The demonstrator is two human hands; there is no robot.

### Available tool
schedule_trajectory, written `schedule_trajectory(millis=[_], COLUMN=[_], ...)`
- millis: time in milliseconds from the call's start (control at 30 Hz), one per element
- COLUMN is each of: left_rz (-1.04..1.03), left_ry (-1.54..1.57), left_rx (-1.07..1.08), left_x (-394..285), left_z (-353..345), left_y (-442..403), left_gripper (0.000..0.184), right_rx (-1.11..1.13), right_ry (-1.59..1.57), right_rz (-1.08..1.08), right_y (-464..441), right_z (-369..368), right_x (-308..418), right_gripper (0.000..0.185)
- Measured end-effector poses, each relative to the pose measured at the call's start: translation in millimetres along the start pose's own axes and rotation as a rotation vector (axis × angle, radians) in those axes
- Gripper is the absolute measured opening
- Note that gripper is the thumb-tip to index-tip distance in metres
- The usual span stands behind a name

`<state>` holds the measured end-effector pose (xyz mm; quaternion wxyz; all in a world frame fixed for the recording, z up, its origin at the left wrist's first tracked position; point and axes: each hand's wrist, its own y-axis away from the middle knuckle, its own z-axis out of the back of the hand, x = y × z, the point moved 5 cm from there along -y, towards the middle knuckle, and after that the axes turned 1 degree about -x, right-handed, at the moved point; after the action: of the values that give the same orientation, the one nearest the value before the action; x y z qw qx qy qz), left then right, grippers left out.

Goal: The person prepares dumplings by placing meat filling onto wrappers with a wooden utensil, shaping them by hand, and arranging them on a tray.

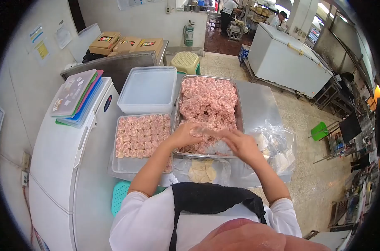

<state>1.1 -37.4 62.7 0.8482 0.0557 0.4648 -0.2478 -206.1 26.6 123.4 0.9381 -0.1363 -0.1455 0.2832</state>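
Observation:
Ground meat fills much of a deep metal tray, and bare metal shows at its near right. Over the near part of the meat, my left hand has its fingers bent inward around something blurred. My right hand meets it from the right, fingers curled at a thin object I cannot make out. Left of the metal tray, a plastic tray holds rows of small meat-filled pieces. Close to my body, pale flat dough wrappers lie on clear plastic.
An empty translucent container stands behind the filled tray. Plastic bags with white contents lie at the right. A white freezer with stacked coloured boards is at left. Two people are in the background.

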Motion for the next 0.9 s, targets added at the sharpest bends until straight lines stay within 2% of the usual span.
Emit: schedule_trajectory(millis=[67, 167, 200, 300, 333, 433, 533, 567, 633, 667, 733, 833, 900], left_rz=[-0.022, -0.056, -0.067, -0.087, -0.015, 0.007, 0.324, 0.284, 0.193, 0.219, 0.271, 0.275, 0.143], left_ry=[0.006, 0.009, 0.006, -0.057, 0.05, -0.108, -0.026, -0.03, -0.053, -0.056, -0.065, -0.12, -0.118], left_rx=[-0.004, -0.017, -0.023, -0.08, 0.043, 0.127, 0.09, 0.059, -0.007, -0.015, -0.022, -0.171, -0.263], left_x=[-2.3, 5.0, 1.2, -15.0, -15.3, -25.0, -31.7, -24.1, -5.5, -0.3, 0.0, -9.6, -14.3], left_z=[-6.4, -17.1, -21.0, -37.1, -46.2, -64.1, -71.0, -74.1, -74.4, -74.4, -70.8, -54.7, -47.5], left_y=[-2.6, -7.3, -8.5, -17.6, -22.6, -27.5, -20.8, -20.5, -21.7, -20.3, -15.6, -1.8, 2.8], left_gripper=[0.047, 0.044, 0.043, 0.046, 0.047, 0.046, 0.048, 0.049, 0.051, 0.051, 0.052, 0.058, 0.06], right_rx=[-0.015, -0.003, 0.085, 0.125, 0.284, 0.372, 0.272, 0.234, 0.188, 0.163, 0.133, 0.085, 0.107], right_ry=[-0.064, -0.045, -0.075, -0.384, -0.478, -0.558, -0.165, -0.032, -0.045, -0.052, -0.166, -0.336, -0.45], right_rz=[0.043, -0.003, -0.092, 0.008, -0.057, -0.031, -0.025, -0.036, 0.051, 0.093, 0.088, 0.077, 0.027], right_y=[3.9, 3.4, 3.5, 15.4, 18.0, 30.4, 28.7, 25.2, 30.5, 31.4, 22.0, 11.2, 6.4], right_z=[-20.1, -7.9, 1.9, -16.8, -26.4, -42.3, -16.2, -6.4, -17.8, -24.0, -33.7, -29.6, -22.1], right_x=[-15.2, -52.5, -57.7, -70.3, -67.3, -83.9, -91.6, -87.8, -79.3, -77.5, -87.2, -107.0, -107.3], right_gripper=[0.027, 0.027, 0.029, 0.031, 0.033, 0.034, 0.03, 0.029, 0.028, 0.027, 0.028, 0.029, 0.03])
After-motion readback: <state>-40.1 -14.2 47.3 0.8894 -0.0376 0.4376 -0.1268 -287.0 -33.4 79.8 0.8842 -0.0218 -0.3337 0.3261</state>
